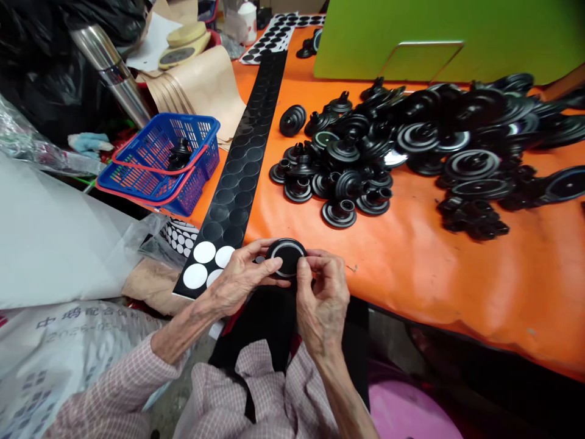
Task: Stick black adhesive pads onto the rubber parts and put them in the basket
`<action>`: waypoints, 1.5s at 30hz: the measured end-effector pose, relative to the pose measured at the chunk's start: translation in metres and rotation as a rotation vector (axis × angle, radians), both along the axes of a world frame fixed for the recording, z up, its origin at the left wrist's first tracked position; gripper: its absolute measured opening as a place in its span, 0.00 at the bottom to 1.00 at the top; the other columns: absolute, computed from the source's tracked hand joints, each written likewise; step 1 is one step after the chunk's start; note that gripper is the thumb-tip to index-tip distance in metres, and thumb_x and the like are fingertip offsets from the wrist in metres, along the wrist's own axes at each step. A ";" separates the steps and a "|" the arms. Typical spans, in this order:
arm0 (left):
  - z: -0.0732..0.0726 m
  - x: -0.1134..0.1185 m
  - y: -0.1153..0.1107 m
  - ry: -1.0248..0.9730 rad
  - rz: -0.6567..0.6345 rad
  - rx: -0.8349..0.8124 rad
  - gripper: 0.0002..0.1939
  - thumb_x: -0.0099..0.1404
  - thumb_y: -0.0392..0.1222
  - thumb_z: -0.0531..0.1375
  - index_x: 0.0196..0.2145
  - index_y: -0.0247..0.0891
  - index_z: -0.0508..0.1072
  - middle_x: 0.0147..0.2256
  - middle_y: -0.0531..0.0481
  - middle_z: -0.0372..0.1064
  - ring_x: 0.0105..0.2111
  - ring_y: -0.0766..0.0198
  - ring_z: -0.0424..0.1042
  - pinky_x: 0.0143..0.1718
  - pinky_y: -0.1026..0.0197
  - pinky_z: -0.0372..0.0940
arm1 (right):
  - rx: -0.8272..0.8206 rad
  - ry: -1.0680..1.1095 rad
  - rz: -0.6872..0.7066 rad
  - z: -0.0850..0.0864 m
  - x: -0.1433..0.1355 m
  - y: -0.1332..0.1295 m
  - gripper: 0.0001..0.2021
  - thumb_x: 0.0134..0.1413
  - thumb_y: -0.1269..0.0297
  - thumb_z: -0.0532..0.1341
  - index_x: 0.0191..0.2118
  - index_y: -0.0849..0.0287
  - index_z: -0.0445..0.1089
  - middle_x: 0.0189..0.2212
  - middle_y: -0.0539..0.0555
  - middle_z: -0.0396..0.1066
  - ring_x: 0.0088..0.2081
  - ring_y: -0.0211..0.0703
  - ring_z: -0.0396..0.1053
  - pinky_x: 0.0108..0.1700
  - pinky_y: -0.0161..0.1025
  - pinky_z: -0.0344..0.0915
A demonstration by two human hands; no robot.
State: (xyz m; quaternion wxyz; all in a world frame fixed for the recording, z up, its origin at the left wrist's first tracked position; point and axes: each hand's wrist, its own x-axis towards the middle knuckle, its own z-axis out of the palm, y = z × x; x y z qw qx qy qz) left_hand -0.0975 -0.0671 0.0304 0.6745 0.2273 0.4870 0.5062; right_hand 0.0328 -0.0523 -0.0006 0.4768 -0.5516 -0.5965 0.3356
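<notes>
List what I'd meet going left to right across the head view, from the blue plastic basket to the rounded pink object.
Blue plastic basket → left hand → round black disc with pale ring → right hand → rounded pink object.

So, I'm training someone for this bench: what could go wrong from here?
The round black part, held by its rim between the left hand and right hand near the edge of the orange table, might drop. The left hand, close to the circle-covered strip, could nudge it. The piled black parts look loosely stacked and may slide.
</notes>
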 end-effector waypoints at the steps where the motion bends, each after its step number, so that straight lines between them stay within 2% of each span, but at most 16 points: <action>1: 0.000 0.000 0.000 0.004 0.004 0.005 0.16 0.58 0.38 0.65 0.46 0.36 0.73 0.46 0.44 0.68 0.41 0.58 0.74 0.40 0.55 0.74 | 0.038 -0.039 0.000 0.000 -0.001 0.000 0.05 0.60 0.65 0.55 0.32 0.56 0.62 0.34 0.53 0.64 0.41 0.44 0.66 0.43 0.45 0.66; 5: 0.000 -0.001 -0.001 0.026 0.036 0.012 0.17 0.58 0.38 0.65 0.46 0.35 0.72 0.48 0.43 0.68 0.42 0.57 0.74 0.40 0.55 0.74 | 0.158 -0.163 0.005 0.002 -0.007 0.001 0.05 0.60 0.67 0.55 0.32 0.55 0.61 0.33 0.53 0.65 0.41 0.44 0.67 0.41 0.43 0.67; 8: 0.003 -0.004 -0.002 0.038 0.064 0.018 0.17 0.58 0.38 0.65 0.45 0.35 0.72 0.48 0.44 0.68 0.42 0.57 0.74 0.40 0.55 0.74 | 0.120 -0.139 0.011 0.004 -0.012 0.002 0.05 0.60 0.64 0.55 0.32 0.55 0.61 0.34 0.55 0.66 0.40 0.44 0.67 0.41 0.44 0.67; 12: 0.008 -0.010 -0.010 0.045 0.115 0.020 0.18 0.57 0.40 0.66 0.45 0.36 0.72 0.47 0.44 0.68 0.41 0.58 0.74 0.38 0.57 0.74 | -0.177 0.140 0.075 0.010 -0.011 0.006 0.12 0.53 0.54 0.62 0.38 0.56 0.64 0.35 0.54 0.68 0.34 0.42 0.69 0.37 0.42 0.69; 16: 0.015 -0.031 -0.007 0.066 0.131 0.026 0.23 0.56 0.44 0.67 0.49 0.36 0.71 0.44 0.44 0.69 0.37 0.59 0.76 0.36 0.58 0.74 | -0.472 0.292 0.421 0.021 -0.020 0.031 0.18 0.50 0.46 0.62 0.28 0.58 0.65 0.21 0.47 0.65 0.22 0.35 0.62 0.23 0.33 0.61; 18: 0.030 -0.051 0.005 0.140 0.182 0.060 0.26 0.55 0.44 0.67 0.50 0.34 0.70 0.44 0.42 0.70 0.35 0.60 0.76 0.35 0.59 0.74 | -0.468 0.347 0.540 0.034 -0.043 0.052 0.19 0.48 0.46 0.63 0.26 0.59 0.65 0.18 0.45 0.62 0.20 0.33 0.59 0.22 0.32 0.58; 21: 0.076 -0.090 0.025 0.330 0.297 0.142 0.28 0.54 0.42 0.68 0.52 0.33 0.69 0.43 0.41 0.72 0.33 0.62 0.76 0.34 0.61 0.73 | -0.347 0.469 0.670 0.068 -0.095 0.084 0.18 0.48 0.48 0.65 0.25 0.59 0.64 0.17 0.45 0.62 0.21 0.32 0.60 0.23 0.32 0.59; 23: 0.105 -0.116 0.029 0.533 0.347 0.163 0.32 0.57 0.44 0.66 0.57 0.35 0.64 0.39 0.42 0.73 0.28 0.63 0.75 0.30 0.61 0.71 | -0.283 0.617 0.674 0.091 -0.126 0.100 0.17 0.48 0.49 0.64 0.30 0.59 0.65 0.21 0.46 0.66 0.22 0.33 0.64 0.26 0.34 0.63; 25: 0.115 -0.137 0.023 0.832 0.431 0.210 0.28 0.58 0.51 0.64 0.53 0.34 0.69 0.34 0.45 0.74 0.23 0.65 0.73 0.25 0.63 0.68 | -0.201 0.699 0.658 0.102 -0.140 0.107 0.16 0.50 0.50 0.62 0.36 0.58 0.64 0.27 0.48 0.69 0.26 0.36 0.69 0.31 0.38 0.68; 27: 0.102 -0.149 0.007 1.017 0.364 0.163 0.22 0.58 0.55 0.62 0.41 0.34 0.75 0.29 0.48 0.72 0.23 0.66 0.70 0.25 0.64 0.65 | -0.107 0.595 0.636 0.095 -0.134 0.103 0.14 0.53 0.51 0.59 0.37 0.57 0.65 0.29 0.49 0.69 0.29 0.38 0.70 0.34 0.40 0.69; 29: 0.069 -0.150 -0.013 0.985 0.216 0.050 0.19 0.57 0.55 0.63 0.34 0.35 0.76 0.30 0.48 0.72 0.27 0.66 0.70 0.30 0.64 0.64 | -0.055 0.343 0.614 0.072 -0.114 0.085 0.12 0.56 0.54 0.57 0.36 0.57 0.68 0.29 0.49 0.70 0.31 0.39 0.70 0.37 0.41 0.68; 31: 0.031 -0.142 -0.027 0.777 0.119 -0.111 0.17 0.55 0.53 0.65 0.34 0.36 0.76 0.31 0.49 0.72 0.30 0.65 0.69 0.31 0.64 0.64 | -0.038 0.091 0.594 0.040 -0.093 0.059 0.10 0.58 0.57 0.56 0.35 0.57 0.69 0.30 0.52 0.72 0.33 0.42 0.70 0.38 0.43 0.68; 34: -0.010 -0.124 -0.028 0.390 0.168 -0.208 0.14 0.50 0.47 0.68 0.33 0.36 0.76 0.31 0.49 0.72 0.29 0.66 0.68 0.31 0.64 0.63 | 0.044 -0.069 0.604 -0.004 -0.081 0.028 0.11 0.58 0.62 0.54 0.41 0.58 0.71 0.39 0.59 0.73 0.42 0.49 0.71 0.45 0.50 0.69; 36: -0.022 -0.115 -0.022 0.258 0.224 -0.156 0.11 0.50 0.43 0.69 0.31 0.37 0.76 0.31 0.49 0.73 0.30 0.66 0.68 0.33 0.63 0.64 | 0.139 -0.139 0.586 -0.022 -0.087 0.019 0.14 0.58 0.65 0.52 0.46 0.57 0.70 0.46 0.61 0.72 0.49 0.52 0.69 0.51 0.56 0.66; 38: -0.025 -0.110 -0.017 0.214 0.241 -0.095 0.10 0.50 0.41 0.68 0.32 0.38 0.77 0.32 0.50 0.73 0.32 0.65 0.69 0.37 0.63 0.64 | 0.206 -0.208 0.557 -0.027 -0.096 0.019 0.15 0.60 0.65 0.52 0.49 0.58 0.69 0.48 0.63 0.70 0.51 0.54 0.67 0.54 0.59 0.64; 45: -0.028 -0.104 -0.017 0.205 0.234 -0.054 0.16 0.48 0.40 0.69 0.37 0.37 0.77 0.33 0.49 0.73 0.34 0.64 0.69 0.40 0.61 0.64 | 0.261 -0.326 0.522 -0.014 -0.100 0.032 0.14 0.62 0.61 0.53 0.47 0.60 0.70 0.42 0.62 0.70 0.44 0.53 0.67 0.45 0.51 0.68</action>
